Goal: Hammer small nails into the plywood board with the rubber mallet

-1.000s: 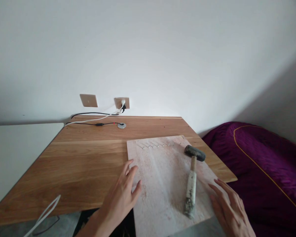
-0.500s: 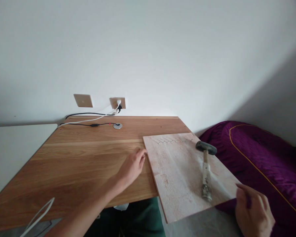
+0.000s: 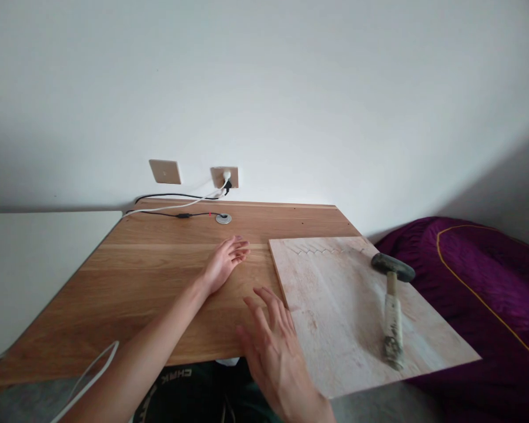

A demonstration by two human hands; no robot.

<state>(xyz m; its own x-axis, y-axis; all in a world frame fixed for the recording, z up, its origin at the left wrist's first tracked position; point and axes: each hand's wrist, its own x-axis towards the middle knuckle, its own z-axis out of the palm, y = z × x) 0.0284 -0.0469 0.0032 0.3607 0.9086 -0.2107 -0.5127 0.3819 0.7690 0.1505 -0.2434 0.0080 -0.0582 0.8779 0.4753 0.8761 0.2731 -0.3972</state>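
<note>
My left hand [image 3: 224, 263] is over the wooden tabletop [image 3: 158, 282], its fingers stretched out to the right and holding nothing. Nearer to me, my right hand [image 3: 275, 349] hangs by the left edge of a pale board [image 3: 335, 311], fingers apart and bent a little, nothing in them. Whether it touches the board's edge I cannot tell. The board lies flat on the table's right part and juts past its front edge. A row of thin zigzag metal strips lies near its far edge. On its right side rests a mallet [image 3: 392, 311] with a black head and a stained, wrapped handle.
A white panel [image 3: 39, 270] borders the table on the left. Cables run along the back to a wall socket [image 3: 224, 177], with a round grommet [image 3: 223, 218] nearby. A purple cloth-covered heap [image 3: 467, 270] stands at the right. A white cable loop [image 3: 99, 364] shows at lower left.
My right hand has come from the board's front right corner across to its left edge. My left hand has left that edge, moved left and opened. The view has shifted slightly.
</note>
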